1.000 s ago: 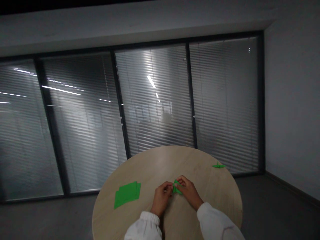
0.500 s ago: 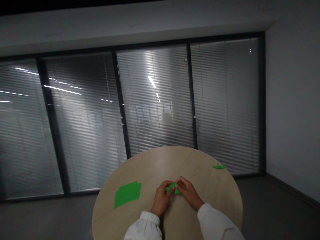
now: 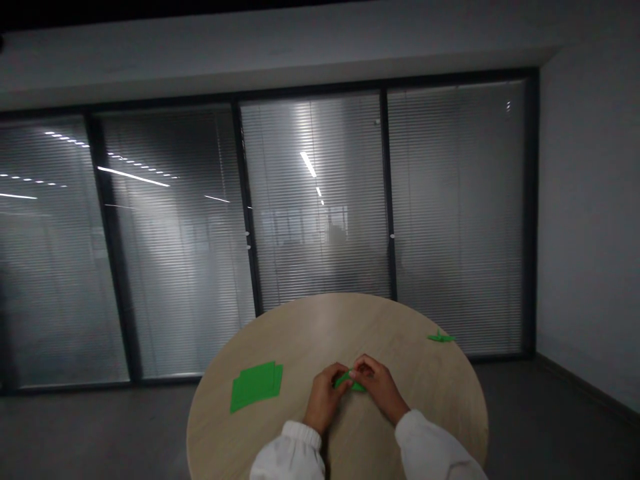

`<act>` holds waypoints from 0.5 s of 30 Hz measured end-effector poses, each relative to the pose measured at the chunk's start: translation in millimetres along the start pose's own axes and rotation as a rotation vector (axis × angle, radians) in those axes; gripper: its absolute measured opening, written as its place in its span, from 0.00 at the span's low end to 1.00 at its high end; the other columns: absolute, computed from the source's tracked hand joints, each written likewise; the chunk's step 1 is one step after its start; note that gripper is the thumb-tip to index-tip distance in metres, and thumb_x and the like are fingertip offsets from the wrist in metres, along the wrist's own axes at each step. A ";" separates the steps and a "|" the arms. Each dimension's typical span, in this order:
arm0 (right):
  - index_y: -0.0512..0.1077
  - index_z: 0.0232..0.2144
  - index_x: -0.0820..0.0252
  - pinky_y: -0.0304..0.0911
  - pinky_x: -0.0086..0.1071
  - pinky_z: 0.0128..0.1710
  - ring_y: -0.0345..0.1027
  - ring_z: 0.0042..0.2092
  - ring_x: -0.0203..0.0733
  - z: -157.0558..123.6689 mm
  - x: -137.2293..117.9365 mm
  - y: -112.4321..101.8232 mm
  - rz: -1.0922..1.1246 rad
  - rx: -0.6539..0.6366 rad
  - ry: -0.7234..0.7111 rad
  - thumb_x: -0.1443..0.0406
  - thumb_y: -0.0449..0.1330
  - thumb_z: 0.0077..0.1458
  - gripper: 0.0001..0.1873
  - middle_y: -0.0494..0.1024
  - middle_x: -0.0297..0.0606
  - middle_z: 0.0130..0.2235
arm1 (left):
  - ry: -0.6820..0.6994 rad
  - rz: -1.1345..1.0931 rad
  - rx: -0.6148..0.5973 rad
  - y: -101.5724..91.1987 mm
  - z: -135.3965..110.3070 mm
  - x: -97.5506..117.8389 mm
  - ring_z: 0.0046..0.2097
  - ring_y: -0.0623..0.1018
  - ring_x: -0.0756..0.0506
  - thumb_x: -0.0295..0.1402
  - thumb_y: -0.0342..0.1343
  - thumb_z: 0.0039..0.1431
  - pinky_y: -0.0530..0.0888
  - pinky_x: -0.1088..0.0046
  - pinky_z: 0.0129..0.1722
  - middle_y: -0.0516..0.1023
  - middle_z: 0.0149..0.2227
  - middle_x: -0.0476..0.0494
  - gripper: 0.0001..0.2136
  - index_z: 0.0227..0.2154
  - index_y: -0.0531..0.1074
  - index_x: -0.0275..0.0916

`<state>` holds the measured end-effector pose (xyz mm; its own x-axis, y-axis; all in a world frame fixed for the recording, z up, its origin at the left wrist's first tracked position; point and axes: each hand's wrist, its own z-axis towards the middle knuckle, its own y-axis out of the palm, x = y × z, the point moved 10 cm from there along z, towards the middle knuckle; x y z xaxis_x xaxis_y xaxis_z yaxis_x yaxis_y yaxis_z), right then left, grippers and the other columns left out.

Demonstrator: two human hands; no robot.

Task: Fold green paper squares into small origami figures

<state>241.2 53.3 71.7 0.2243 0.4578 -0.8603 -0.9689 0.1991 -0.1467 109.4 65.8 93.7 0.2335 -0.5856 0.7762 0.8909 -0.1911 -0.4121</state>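
A small folded piece of green paper (image 3: 347, 381) lies low over the round wooden table (image 3: 310, 333), pinched from both sides. My left hand (image 3: 325, 399) grips its left end with closed fingers. My right hand (image 3: 379, 388) pinches its right end, fingertips pressed together. Both arms wear white sleeves and come in from the bottom edge. Most of the paper is hidden between the fingers.
A stack of flat green paper sheets (image 3: 256, 385) lies on the table's left side. A finished small green folded figure (image 3: 440, 337) sits near the table's far right edge. Behind the table stands a glass wall with shut blinds (image 3: 320, 220).
The green paper, held upright between my fingers a second ago, now lies flatter and lower near the table. Both hands stayed together; the view shifted slightly.
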 end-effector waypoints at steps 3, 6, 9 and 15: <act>0.72 0.29 0.57 0.62 0.29 0.34 0.68 0.33 0.40 -1.1 -3.6 -0.9 0.004 0.010 0.007 0.59 0.62 0.49 0.08 0.75 0.31 0.29 | -0.033 0.042 -0.018 1.2 -0.8 -0.5 0.34 0.76 0.45 0.34 0.58 0.51 0.68 0.74 0.35 0.81 0.29 0.46 0.06 0.30 0.77 0.39; 0.73 0.29 0.58 0.62 0.30 0.36 0.68 0.34 0.41 -1.9 -11.3 -1.8 -0.012 0.012 -0.028 0.60 0.62 0.49 0.08 0.75 0.33 0.30 | -0.064 0.109 -0.017 0.3 -0.9 0.0 0.32 0.76 0.45 0.35 0.56 0.50 0.67 0.75 0.34 0.80 0.29 0.46 0.07 0.29 0.77 0.38; 0.74 0.27 0.59 0.62 0.30 0.36 0.68 0.34 0.41 -2.3 -15.6 -3.8 -0.020 0.016 -0.054 0.58 0.62 0.50 0.10 0.74 0.34 0.29 | -0.078 0.142 -0.020 0.6 -0.2 -1.0 0.33 0.76 0.46 0.35 0.56 0.49 0.67 0.75 0.34 0.81 0.29 0.46 0.08 0.29 0.77 0.38; 0.72 0.26 0.59 0.61 0.30 0.35 0.68 0.34 0.41 -2.5 -10.6 -7.2 0.012 0.037 -0.047 0.56 0.61 0.51 0.12 0.73 0.34 0.29 | -0.106 0.158 -0.067 6.3 0.3 -8.4 0.31 0.74 0.46 0.38 0.56 0.50 0.66 0.75 0.32 0.79 0.27 0.46 0.10 0.27 0.77 0.36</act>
<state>245.5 44.8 80.7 0.2184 0.4999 -0.8381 -0.9672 0.2254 -0.1176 113.2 69.7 84.8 0.4113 -0.5269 0.7438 0.8128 -0.1574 -0.5609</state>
